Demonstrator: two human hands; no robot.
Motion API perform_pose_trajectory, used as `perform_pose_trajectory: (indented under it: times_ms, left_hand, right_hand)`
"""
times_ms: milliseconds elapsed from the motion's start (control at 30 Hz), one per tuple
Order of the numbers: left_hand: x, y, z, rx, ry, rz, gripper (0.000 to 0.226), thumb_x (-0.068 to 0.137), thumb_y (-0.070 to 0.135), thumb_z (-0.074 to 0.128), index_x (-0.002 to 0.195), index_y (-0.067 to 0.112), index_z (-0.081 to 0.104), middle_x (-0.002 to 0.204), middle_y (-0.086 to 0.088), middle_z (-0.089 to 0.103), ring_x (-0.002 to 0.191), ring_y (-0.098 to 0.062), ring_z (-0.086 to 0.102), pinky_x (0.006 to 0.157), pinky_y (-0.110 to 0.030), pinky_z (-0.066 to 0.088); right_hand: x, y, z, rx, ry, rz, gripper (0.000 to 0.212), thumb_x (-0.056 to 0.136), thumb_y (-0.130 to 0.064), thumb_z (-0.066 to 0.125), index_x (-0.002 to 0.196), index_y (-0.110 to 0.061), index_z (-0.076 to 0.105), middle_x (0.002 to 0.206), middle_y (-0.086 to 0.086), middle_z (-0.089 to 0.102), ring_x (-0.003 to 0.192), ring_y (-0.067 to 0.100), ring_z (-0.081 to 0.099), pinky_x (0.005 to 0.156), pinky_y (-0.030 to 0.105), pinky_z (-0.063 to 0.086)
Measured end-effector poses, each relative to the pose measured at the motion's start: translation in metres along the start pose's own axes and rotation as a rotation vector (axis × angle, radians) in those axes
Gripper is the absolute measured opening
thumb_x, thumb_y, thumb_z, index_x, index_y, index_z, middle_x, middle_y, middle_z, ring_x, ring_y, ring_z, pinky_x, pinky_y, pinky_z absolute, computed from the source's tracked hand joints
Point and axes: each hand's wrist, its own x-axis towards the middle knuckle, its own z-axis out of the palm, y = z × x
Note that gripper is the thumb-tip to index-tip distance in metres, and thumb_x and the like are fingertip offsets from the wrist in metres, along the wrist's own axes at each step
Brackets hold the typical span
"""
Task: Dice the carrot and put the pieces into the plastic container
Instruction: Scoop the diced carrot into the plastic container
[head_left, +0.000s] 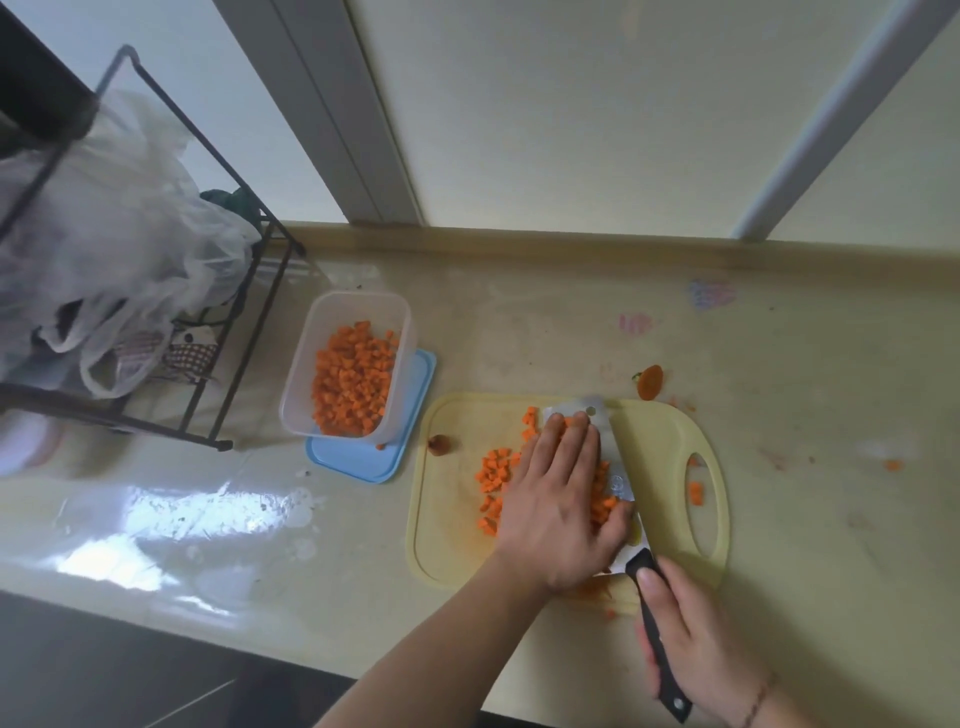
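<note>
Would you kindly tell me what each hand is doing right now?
Left hand: open, flat on the diced carrot.
Right hand: gripping the knife handle.

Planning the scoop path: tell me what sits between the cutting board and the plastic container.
In the head view, only the blue lid under the plastic container and a brown carrot end on the cutting board edge; otherwise bare counter.

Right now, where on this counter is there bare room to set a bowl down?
Bare counter lies right of the cutting board, past its handle, apart from a few stray bits, and in front of the blue lid. It is crowded between the container and the board, and by the wire rack.
</note>
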Motion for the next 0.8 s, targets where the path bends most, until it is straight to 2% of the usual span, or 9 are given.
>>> perform_pose_trajectory:
  times_ms: [233, 533, 667, 800]
  left_hand:
    - [0.003, 0.015, 0.004, 0.051, -0.032, -0.03, 0.077, 0.092, 0.059, 0.046, 0.15, 0.008, 0.048, 0.161, -0.006, 0.038, 0.153, -0.026, 0.025, 0.122, -0.046, 0.029]
    - [0.019, 0.025, -0.006, 0.044, -0.006, -0.041, 0.077, 0.092, 0.058, 0.048, 0.15, 0.007, 0.048, 0.16, -0.007, 0.039, 0.153, -0.026, 0.025, 0.125, -0.041, 0.021]
    - [0.02, 0.027, -0.007, 0.039, -0.022, -0.058, 0.077, 0.091, 0.057, 0.049, 0.15, 0.008, 0.047, 0.161, -0.008, 0.039, 0.153, -0.027, 0.024, 0.125, -0.042, 0.021]
    - [0.024, 0.029, -0.022, 0.037, -0.006, -0.103, 0.077, 0.091, 0.057, 0.048, 0.152, 0.009, 0.045, 0.162, -0.007, 0.037, 0.155, -0.026, 0.021, 0.125, -0.042, 0.013]
  right_hand:
    - [0.0, 0.006, -0.015, -0.008, -0.011, 0.009, 0.033, 0.101, -0.029, 0.035, 0.083, -0.005, 0.048, 0.047, 0.015, 0.057, 0.034, 0.032, 0.056, 0.042, 0.028, 0.044]
    - [0.003, -0.003, -0.033, 0.029, -0.039, 0.027, 0.029, 0.101, -0.029, 0.034, 0.092, -0.006, 0.05, 0.051, 0.018, 0.058, 0.036, 0.036, 0.056, 0.038, 0.025, 0.039]
    - [0.004, -0.006, -0.038, 0.015, -0.063, 0.025, 0.028, 0.102, -0.026, 0.034, 0.092, -0.004, 0.05, 0.05, 0.017, 0.058, 0.036, 0.035, 0.056, 0.038, 0.024, 0.038]
    - [0.003, -0.021, -0.042, 0.018, -0.088, 0.002, 0.031, 0.1, -0.028, 0.035, 0.086, -0.004, 0.048, 0.048, 0.018, 0.056, 0.035, 0.037, 0.055, 0.039, 0.025, 0.038]
